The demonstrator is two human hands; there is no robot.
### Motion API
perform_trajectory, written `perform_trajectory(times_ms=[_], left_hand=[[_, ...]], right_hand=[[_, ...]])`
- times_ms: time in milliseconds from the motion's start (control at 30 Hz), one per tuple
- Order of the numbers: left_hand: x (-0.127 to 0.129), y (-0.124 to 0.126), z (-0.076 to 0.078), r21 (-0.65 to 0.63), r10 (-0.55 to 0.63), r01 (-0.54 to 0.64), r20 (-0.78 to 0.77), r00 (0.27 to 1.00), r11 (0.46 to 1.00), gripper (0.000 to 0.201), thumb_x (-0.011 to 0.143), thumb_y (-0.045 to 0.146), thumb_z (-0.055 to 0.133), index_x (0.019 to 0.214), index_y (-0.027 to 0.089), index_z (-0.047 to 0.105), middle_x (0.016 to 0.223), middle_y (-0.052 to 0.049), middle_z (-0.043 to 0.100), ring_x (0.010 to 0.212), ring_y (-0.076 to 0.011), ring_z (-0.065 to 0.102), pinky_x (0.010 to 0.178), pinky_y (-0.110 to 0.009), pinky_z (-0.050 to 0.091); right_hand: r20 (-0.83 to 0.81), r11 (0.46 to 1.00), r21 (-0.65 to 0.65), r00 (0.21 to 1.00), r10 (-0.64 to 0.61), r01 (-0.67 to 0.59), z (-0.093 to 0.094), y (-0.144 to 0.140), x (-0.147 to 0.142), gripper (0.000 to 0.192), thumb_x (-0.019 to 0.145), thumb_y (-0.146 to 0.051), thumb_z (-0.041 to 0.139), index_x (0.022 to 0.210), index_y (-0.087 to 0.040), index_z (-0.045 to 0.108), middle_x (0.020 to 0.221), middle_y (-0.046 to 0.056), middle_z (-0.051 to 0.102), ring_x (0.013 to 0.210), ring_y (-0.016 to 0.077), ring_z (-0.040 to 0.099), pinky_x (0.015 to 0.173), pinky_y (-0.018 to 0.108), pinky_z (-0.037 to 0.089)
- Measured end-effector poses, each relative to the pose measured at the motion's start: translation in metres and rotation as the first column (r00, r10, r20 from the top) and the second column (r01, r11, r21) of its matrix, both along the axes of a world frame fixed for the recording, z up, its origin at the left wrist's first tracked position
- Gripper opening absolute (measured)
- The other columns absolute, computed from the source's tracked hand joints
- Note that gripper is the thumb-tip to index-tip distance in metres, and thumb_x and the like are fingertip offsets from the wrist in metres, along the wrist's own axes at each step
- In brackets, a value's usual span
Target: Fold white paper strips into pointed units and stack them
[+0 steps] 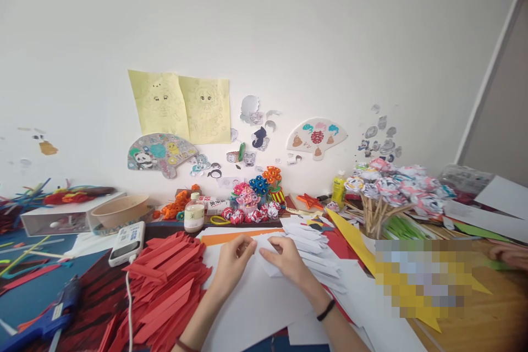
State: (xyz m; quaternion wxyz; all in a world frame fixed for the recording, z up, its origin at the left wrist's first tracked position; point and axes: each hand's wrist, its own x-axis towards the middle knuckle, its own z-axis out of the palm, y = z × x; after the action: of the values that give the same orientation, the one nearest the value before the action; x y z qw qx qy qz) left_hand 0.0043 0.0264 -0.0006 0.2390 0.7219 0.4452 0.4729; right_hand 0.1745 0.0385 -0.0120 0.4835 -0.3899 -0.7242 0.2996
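White paper piece (264, 253), small & creased, is lying on bigger white sheets (251, 308) mid-table, just in front of me. I'm pinching its left edge w/ my left hand (233, 264); right hand (284, 258) is pressing down flat, fingers together. Fan (317, 137) on the wall is showing a red double-happiness character. Bottle (193, 213) label: too small to read. Bowl (120, 210) contents not visible. Red folded strips (169, 280) are piling up to my left.
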Motion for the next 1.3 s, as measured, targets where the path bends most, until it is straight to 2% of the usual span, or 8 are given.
perform_trajectory(times_ms=[200,400,567,800,933,1067,1233,1300], left_hand=[[0.0017,0.0002,-0.0017,0.029,-0.017,0.018,-0.007,1.0,0.999,0.026,0.087,0.037,0.045,0.073,0.017,0.055,0.065,0.001,0.054,0.061,-0.0132,0.048,0.057,-0.021,0.037],[0.0025,0.0016,-0.0025,0.005,-0.016,0.016,-0.019,1.0,1.0,0.034,0.089,0.041,0.041,0.068,0.017,0.054,0.064,0.0,0.056,0.058,-0.0134,0.05,0.057,-0.022,0.037],[0.004,-0.0022,-0.0004,0.052,-0.035,0.037,-0.033,0.999,0.998,0.031,0.088,0.041,0.042,0.07,0.018,0.052,0.062,0.001,0.051,0.059,-0.013,0.045,0.056,-0.022,0.035],[0.0068,-0.0059,0.0005,0.023,-0.056,0.058,-0.069,0.996,0.998,0.032,0.089,0.043,0.04,0.069,0.019,0.051,0.064,-0.001,0.056,0.059,-0.0146,0.048,0.057,-0.023,0.034],[0.0057,-0.0067,-0.0002,0.074,-0.043,0.05,-0.091,0.995,0.996,0.032,0.09,0.038,0.038,0.066,0.02,0.047,0.06,0.001,0.051,0.056,-0.0133,0.044,0.055,-0.023,0.031],[0.0027,-0.0039,0.0001,0.029,-0.045,0.048,-0.09,0.995,0.998,0.033,0.09,0.038,0.039,0.066,0.019,0.05,0.058,0.001,0.052,0.054,-0.0128,0.045,0.054,-0.023,0.031],[0.0022,-0.0031,0.0024,0.01,-0.04,0.041,-0.022,0.999,0.999,0.025,0.084,0.042,0.05,0.079,0.018,0.055,0.064,0.001,0.057,0.056,-0.0126,0.049,0.055,-0.023,0.037],[0.0031,-0.0019,0.0009,-0.026,-0.046,0.047,0.053,0.998,0.999,0.025,0.083,0.042,0.051,0.077,0.018,0.053,0.064,0.001,0.059,0.056,-0.0124,0.051,0.054,-0.022,0.039]], right_hand=[[0.012,1.0,0.001,1.0,0.006,-0.006,-0.0017,0.0008,-0.0006,0.043,0.074,-0.031,0.061,0.052,-0.02,0.025,0.06,-0.006,0.017,0.055,0.009,0.021,0.051,0.024,0.016],[-0.043,1.0,-0.019,0.999,0.014,-0.015,-0.0004,0.0017,0.0,0.035,0.075,-0.031,0.061,0.052,-0.019,0.038,0.057,-0.006,0.024,0.054,0.0096,0.026,0.051,0.024,0.019],[-0.04,1.0,0.001,0.999,-0.009,0.009,-0.0027,0.0024,-0.0005,0.038,0.073,-0.031,0.063,0.05,-0.019,0.036,0.057,-0.007,0.02,0.054,0.0093,0.023,0.05,0.024,0.017],[-0.152,0.998,-0.052,0.988,0.028,-0.037,0.0003,-0.0001,-0.0001,0.021,0.075,-0.032,0.063,0.063,-0.016,0.059,0.059,-0.002,0.049,0.056,0.0125,0.042,0.052,0.023,0.031],[-0.164,0.996,-0.073,0.986,0.028,-0.041,0.001,-0.0003,-0.0006,0.029,0.074,-0.037,0.065,0.058,-0.016,0.054,0.056,-0.004,0.044,0.054,0.0116,0.039,0.05,0.023,0.029],[-0.141,0.997,-0.067,0.99,0.025,-0.035,0.0002,-0.0001,-0.0001,0.033,0.074,-0.04,0.065,0.055,-0.017,0.05,0.053,-0.005,0.04,0.051,0.0106,0.035,0.048,0.023,0.025],[-0.043,0.999,-0.031,0.998,0.038,-0.039,-0.0013,0.0022,0.0027,0.033,0.073,-0.04,0.065,0.053,-0.016,0.055,0.053,-0.004,0.043,0.053,0.0116,0.039,0.051,0.024,0.029],[-0.039,1.0,-0.004,0.999,-0.023,0.023,-0.0018,0.0042,0.0045,0.026,0.074,-0.04,0.065,0.064,-0.016,0.063,0.061,-0.001,0.055,0.06,0.0149,0.048,0.057,0.025,0.036]])
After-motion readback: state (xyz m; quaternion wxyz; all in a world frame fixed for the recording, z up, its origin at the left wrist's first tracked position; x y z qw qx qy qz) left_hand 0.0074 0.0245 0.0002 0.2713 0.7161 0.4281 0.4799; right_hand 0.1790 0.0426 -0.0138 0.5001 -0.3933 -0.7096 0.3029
